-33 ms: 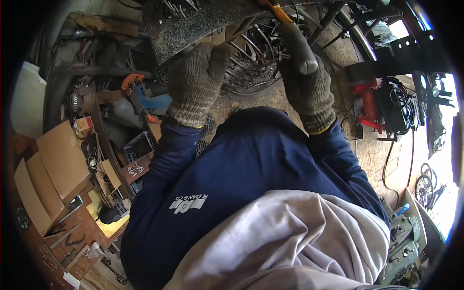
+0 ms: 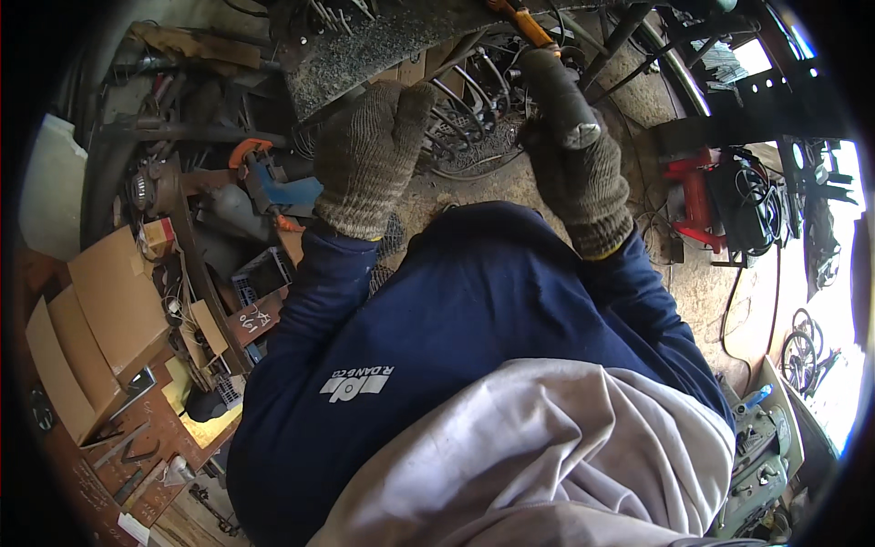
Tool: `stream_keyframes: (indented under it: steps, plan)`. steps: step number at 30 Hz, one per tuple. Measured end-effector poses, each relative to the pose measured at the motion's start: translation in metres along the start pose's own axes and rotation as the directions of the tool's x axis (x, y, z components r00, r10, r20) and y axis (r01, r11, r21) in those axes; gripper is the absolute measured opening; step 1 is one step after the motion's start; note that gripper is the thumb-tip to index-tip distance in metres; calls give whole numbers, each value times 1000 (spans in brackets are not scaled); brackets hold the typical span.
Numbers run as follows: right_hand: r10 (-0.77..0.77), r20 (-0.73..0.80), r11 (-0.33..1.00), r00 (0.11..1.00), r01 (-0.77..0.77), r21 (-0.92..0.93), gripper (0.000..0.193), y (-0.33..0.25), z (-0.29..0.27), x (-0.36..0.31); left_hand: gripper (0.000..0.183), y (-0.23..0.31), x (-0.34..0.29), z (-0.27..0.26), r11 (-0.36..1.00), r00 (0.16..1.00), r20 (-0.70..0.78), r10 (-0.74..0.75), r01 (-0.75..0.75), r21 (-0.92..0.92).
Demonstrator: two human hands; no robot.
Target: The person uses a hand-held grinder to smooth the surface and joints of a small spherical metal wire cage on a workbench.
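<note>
Both my hands wear dirty knitted work gloves. My right hand point(image 2: 583, 178) is closed around a tool with a grey tube-shaped body point(image 2: 558, 96) and an orange front part point(image 2: 524, 23). The orange part points up and away, over the far side. My left hand point(image 2: 372, 155) is beside the front edge of a dark grit-covered metal bench top point(image 2: 365, 64). Its fingers look curled and pressed together; whatever they hold is hidden. Between my hands, several curved metal rods point(image 2: 456, 128) arch over a grimy round heap of metal parts near the floor.
To the left, an orange-and-blue clamp-like piece point(image 2: 283, 187) and an open cardboard box point(image 2: 118, 310) lie among clutter. A red stand point(image 2: 697, 201) with a dark cable-draped unit point(image 2: 747, 201) is at right. A black cable point(image 2: 729, 314) trails over the floor.
The tool in my right hand has tilted slightly, its near end shifting a little toward me. My left hand stays almost where it was.
</note>
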State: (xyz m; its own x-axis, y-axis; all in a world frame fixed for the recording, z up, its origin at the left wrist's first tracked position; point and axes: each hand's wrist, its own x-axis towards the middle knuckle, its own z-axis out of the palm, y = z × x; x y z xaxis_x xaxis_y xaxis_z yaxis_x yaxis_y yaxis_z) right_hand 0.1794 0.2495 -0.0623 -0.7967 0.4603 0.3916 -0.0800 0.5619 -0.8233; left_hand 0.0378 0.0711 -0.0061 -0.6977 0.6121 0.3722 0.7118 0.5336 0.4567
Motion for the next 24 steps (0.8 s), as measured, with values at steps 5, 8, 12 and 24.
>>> stream_keyframes:
  steps: [5,8,12,24]
  plan:
    - [38,190,982,981,-2,-190,42,-35,-3,5,32,-3,-3,-7,993,992,-92,86,-79,83]
    - [72,155,991,985,-52,-126,39,-22,9,5,42,0,3,-10,993,995,-64,81,-75,94]
    - [50,55,986,997,-58,156,38,-19,4,0,42,4,5,-10,983,981,-103,165,-155,99]
    - [17,178,922,984,-84,378,48,-36,3,6,44,-8,12,-24,995,999,2,47,-47,92]
